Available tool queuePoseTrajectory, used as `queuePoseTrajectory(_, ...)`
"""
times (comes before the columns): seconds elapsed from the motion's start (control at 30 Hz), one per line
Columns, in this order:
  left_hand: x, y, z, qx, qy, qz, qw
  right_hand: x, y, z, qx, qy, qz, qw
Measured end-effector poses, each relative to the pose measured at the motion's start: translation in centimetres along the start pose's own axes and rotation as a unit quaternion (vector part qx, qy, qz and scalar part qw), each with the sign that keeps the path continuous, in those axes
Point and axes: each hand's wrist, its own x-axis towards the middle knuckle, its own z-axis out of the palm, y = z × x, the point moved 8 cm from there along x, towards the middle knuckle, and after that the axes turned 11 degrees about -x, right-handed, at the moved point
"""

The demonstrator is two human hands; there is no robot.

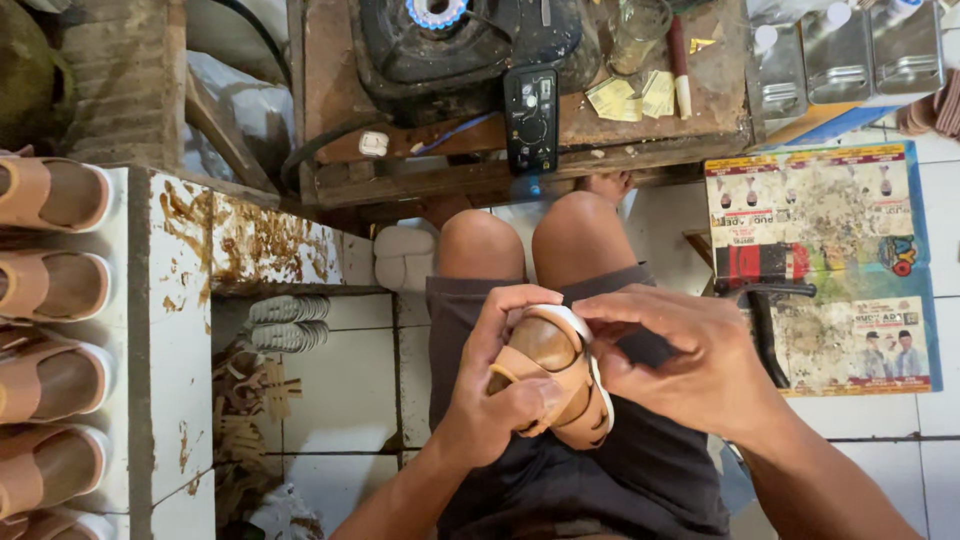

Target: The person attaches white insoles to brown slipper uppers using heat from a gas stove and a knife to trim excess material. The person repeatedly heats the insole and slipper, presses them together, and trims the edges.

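I hold a small tan sandal (560, 375) with a white sole edge over my lap. My left hand (490, 400) wraps around its toe end from the left, thumb across the straps. My right hand (690, 365) grips the heel side, fingers pinching the white rim near the top. My knees (530, 240) and dark shorts lie below the sandal.
A white shelf (170, 330) at the left carries a row of matching tan sandals (50, 280). A wooden bench (520, 120) ahead bears a black stove, a remote-like device and a glass. A red-handled tool (760, 265) lies on a printed sheet at the right. Straps sit on the tiled floor.
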Motion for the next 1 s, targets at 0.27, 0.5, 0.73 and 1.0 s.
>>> queuePoseTrajectory(0.27, 0.0, 0.9, 0.8, 0.034, -0.006, 0.041, 0.999, -2.1, 0.2, 0.0, 0.062, 0.048, 0.002, 0.997)
queuePoseTrajectory(0.5, 0.6, 1.3, 1.6, 0.124, -0.026, 0.184, 0.975, -2.5, -0.8, 0.5, 0.08, 0.109, -0.015, 0.991)
queuePoseTrajectory(0.73, 0.4, -0.6, 4.1, 0.342, -0.1, 0.407, 0.841, -6.5, 7.5, 0.6, 0.032, 0.073, -0.115, 0.99)
queuePoseTrajectory(1.0, -0.8, -1.9, 4.9, 0.408, -0.04, 0.466, 0.784, -17.3, 38.1, -1.0, -0.401, -0.092, 0.376, 0.831)
